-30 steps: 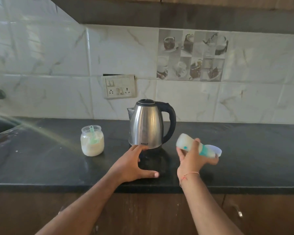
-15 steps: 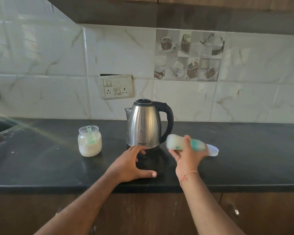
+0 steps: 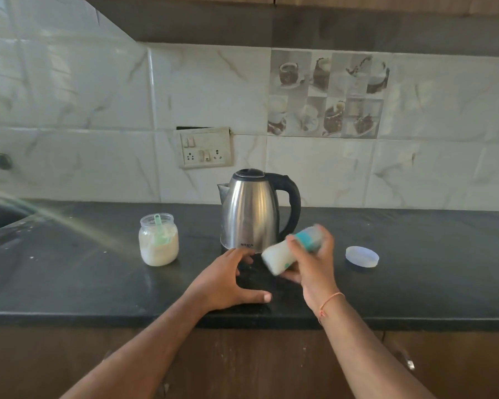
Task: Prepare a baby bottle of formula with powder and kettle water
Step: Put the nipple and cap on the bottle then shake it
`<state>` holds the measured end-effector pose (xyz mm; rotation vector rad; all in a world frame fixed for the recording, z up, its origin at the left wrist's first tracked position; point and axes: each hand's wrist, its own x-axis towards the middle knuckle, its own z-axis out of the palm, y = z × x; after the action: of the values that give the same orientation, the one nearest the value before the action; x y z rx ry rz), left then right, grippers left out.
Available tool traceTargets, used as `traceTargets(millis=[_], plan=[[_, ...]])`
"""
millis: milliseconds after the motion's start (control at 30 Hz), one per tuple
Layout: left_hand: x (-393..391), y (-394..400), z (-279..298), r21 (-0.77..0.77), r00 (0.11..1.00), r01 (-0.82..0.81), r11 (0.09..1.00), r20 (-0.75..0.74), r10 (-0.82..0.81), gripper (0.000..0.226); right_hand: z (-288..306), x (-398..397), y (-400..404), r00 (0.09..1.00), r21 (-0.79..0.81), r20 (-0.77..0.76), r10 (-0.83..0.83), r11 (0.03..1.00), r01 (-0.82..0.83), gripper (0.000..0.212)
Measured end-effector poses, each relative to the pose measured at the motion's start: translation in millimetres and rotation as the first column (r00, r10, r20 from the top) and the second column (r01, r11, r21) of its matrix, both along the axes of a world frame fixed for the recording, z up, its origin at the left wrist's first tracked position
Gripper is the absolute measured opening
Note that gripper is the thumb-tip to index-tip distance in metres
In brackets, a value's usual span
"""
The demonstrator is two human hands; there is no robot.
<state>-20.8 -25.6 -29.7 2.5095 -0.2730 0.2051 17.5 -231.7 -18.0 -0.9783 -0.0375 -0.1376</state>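
The small baby bottle with milky white liquid and a teal collar (image 3: 291, 251) is gripped by the right hand (image 3: 311, 264), tilted with its base toward 8 o'clock and blurred (probably it is being shaken to mix). The left hand (image 3: 228, 283) is laid flat and relaxed on the black stone counter (image 3: 69, 283), likely for support. The steel kettle with black handle (image 3: 254, 210) is seen at 12 o'clock, the clear powder jar with a green scoop (image 3: 158, 240) at 10 o'clock, the round translucent lid (image 3: 362, 256) at 3 o'clock.

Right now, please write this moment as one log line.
right hand: grips tilted baby bottle | left hand: rests on counter | kettle: upright | powder jar: open
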Motion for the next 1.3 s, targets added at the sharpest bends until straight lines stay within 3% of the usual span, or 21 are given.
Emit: traceTargets(millis=[67, 100, 133, 200, 267, 333, 400, 467, 500, 567, 633, 667, 700, 767, 833, 933, 967, 1100, 1167, 1233, 1300], plan=[[0, 0, 0, -0.006, 1.000, 0.009, 1.000, -0.013, -0.009, 0.120, -5, 5, -6, 0.958, 0.304, -0.053, -0.281, 0.909, 0.284, 0.076], [0, 0, -1, -0.006, 1.000, 0.009, 1.000, -0.011, -0.009, 0.121, -7, 11, -7, 0.936, 0.343, -0.084, -0.341, 0.872, 0.348, 0.077], [0, 1, -1, -0.009, 1.000, 0.006, 1.000, -0.009, -0.006, 0.121, -4, 7, -6, 0.950, 0.321, -0.067, -0.305, 0.895, 0.310, 0.076], [-1, -1, 0, 0.001, 1.000, 0.004, 1.000, -0.012, -0.004, 0.119, -5, -1, -2, 1.000, -0.012, 0.014, -0.028, 1.000, 0.028, 0.074], [-1, -1, 0, 0.017, 1.000, -0.001, 1.000, 0.000, 0.001, 0.117, -1, -2, -1, 1.000, -0.083, 0.003, 0.019, 0.996, -0.019, 0.076], [-1, -2, 1, -0.002, 1.000, 0.004, 1.000, -0.014, -0.004, 0.117, -2, 3, -6, 0.972, 0.269, -0.050, -0.230, 0.934, 0.235, 0.079], [-1, -1, 0, -0.012, 1.000, 0.004, 1.000, -0.008, -0.004, 0.119, -6, 10, -10, 0.949, 0.393, -0.102, -0.297, 0.865, 0.313, 0.079], [-1, 0, -1, 0.001, 1.000, 0.002, 1.000, -0.007, -0.002, 0.119, -4, -1, -5, 0.998, 0.068, 0.001, -0.060, 0.996, 0.060, 0.075], [-1, -1, -1, 0.009, 1.000, 0.002, 1.000, -0.004, -0.002, 0.119, -7, -3, -4, 0.996, -0.066, 0.004, 0.091, 0.994, -0.090, 0.073], [0, 0, 0, 0.008, 1.000, 0.005, 1.000, 0.001, -0.006, 0.118, -3, -2, -2, 0.998, -0.097, 0.007, 0.055, 0.994, -0.054, 0.075], [0, -1, 0, 0.003, 1.000, 0.013, 1.000, -0.016, -0.013, 0.119, -3, 3, -10, 0.975, 0.280, -0.054, -0.214, 0.934, 0.221, 0.078], [1, 0, -1, 0.000, 1.000, 0.015, 1.000, -0.013, -0.015, 0.119, -5, 7, -12, 0.958, 0.348, -0.080, -0.275, 0.893, 0.285, 0.079], [1, 1, -1, -0.001, 1.000, 0.013, 1.000, -0.009, -0.013, 0.119, -3, 5, -13, 0.964, 0.337, -0.066, -0.257, 0.904, 0.264, 0.079], [1, 0, 0, 0.008, 1.000, 0.008, 1.000, -0.008, -0.008, 0.116, -6, -3, -8, 0.999, -0.012, 0.029, -0.019, 1.000, 0.019, 0.076], [2, 0, -1, 0.010, 1.000, 0.004, 1.000, 0.004, -0.004, 0.114, -5, -6, -5, 0.997, -0.153, 0.003, 0.076, 0.985, -0.074, 0.074], [1, 1, -2, -0.001, 1.000, 0.017, 1.000, -0.004, -0.017, 0.116, -7, 5, -13, 0.968, 0.300, -0.063, -0.244, 0.920, 0.252, 0.076], [1, 2, -3, -0.008, 1.000, 0.017, 1.000, 0.001, -0.017, 0.116, -7, 7, -13, 0.959, 0.342, -0.096, -0.265, 0.896, 0.282, 0.078], [1, 1, -2, 0.009, 1.000, 0.009, 1.000, 0.006, -0.009, 0.115, -2, -7, -9, 0.995, 0.043, -0.027, 0.100, 0.994, -0.099, 0.070], [0, 1, -1, 0.002, 1.000, 0.016, 1.000, 0.004, -0.016, 0.115, 3, -6, -7, 0.995, 0.166, -0.019, -0.095, 0.981, 0.097, 0.068], [1, 2, -2, -0.005, 1.000, 0.022, 1.000, 0.003, -0.022, 0.116, -5, 6, -15, 0.932, 0.461, -0.123, -0.340, 0.813, 0.357, 0.074], [0, 3, -2, -0.007, 1.000, 0.021, 1.000, 0.002, -0.021, 0.118, -3, 1, -12, 0.955, 0.381, -0.104, -0.276, 0.877, 0.295, 0.074]])
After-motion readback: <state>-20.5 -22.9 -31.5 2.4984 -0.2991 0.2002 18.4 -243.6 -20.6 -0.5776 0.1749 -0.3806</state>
